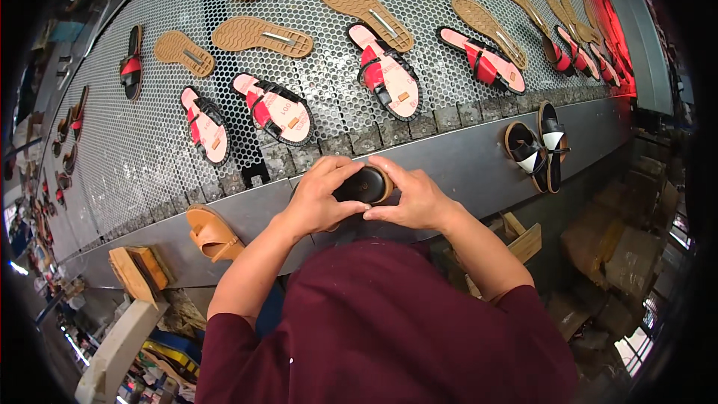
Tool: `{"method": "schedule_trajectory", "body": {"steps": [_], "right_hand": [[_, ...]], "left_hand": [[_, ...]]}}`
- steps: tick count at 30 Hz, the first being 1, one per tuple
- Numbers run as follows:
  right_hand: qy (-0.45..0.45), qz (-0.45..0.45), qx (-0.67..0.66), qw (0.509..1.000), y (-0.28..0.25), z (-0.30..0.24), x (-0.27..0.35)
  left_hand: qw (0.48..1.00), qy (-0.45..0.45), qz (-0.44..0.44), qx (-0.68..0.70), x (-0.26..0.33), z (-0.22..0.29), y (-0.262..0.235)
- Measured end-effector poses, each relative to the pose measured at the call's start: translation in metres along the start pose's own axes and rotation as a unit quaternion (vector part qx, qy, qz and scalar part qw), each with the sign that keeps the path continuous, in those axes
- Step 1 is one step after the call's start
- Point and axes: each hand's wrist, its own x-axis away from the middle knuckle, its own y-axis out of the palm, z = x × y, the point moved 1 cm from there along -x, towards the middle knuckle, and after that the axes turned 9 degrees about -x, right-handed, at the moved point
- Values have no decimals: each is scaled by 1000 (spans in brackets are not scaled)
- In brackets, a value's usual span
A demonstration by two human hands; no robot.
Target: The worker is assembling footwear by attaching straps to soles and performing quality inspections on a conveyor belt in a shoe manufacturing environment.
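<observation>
Between fingertips of left hand (318,198) and right hand (413,198) (both gripping): black sandal (361,184).

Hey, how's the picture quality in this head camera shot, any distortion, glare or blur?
Head view: strong fisheye bending of the mesh belt and its grey ledge, black vignette at the corners, red glow at upper right; both hands on the sandal look sharp.

Even, bright overhead light covers the mesh belt (149,142) with soft, short shadows, a red glow tints the far right end, daylight flares at the lower right, and fisheye bending with dark vignetting blurs the rim.
</observation>
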Motion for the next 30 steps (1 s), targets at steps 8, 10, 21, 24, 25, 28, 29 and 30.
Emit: {"method": "schedule_trajectory", "body": {"steps": [8, 10, 21, 24, 25, 28, 29, 30], "right_hand": [[-39, 66, 57, 995, 13, -9, 1], [-56, 94, 86, 990, 18, -9, 3], [-88, 213, 65, 971, 11, 6, -7], [-31, 189, 7, 981, -9, -1, -8], [-23, 180, 8, 983, -14, -3, -10], [-17, 152, -5, 988, -29, 2, -20], [16, 169, -73, 983, -31, 7, -20], [49, 186, -140, 971, -32, 9, -21]], "left_hand": [[998, 45, 51, 10, 3, -2, 12], [996, 64, 69, 4, 3, -3, 16], [994, 39, 77, -62, -19, 13, 5], [992, -99, -73, 17, -23, 2, -2], [974, -160, -149, 67, -26, -1, -4], [951, -227, -174, 117, -40, 6, -5], [938, -264, -166, 149, -43, 9, -5], [935, -293, -144, 140, -48, 13, -7]]}}
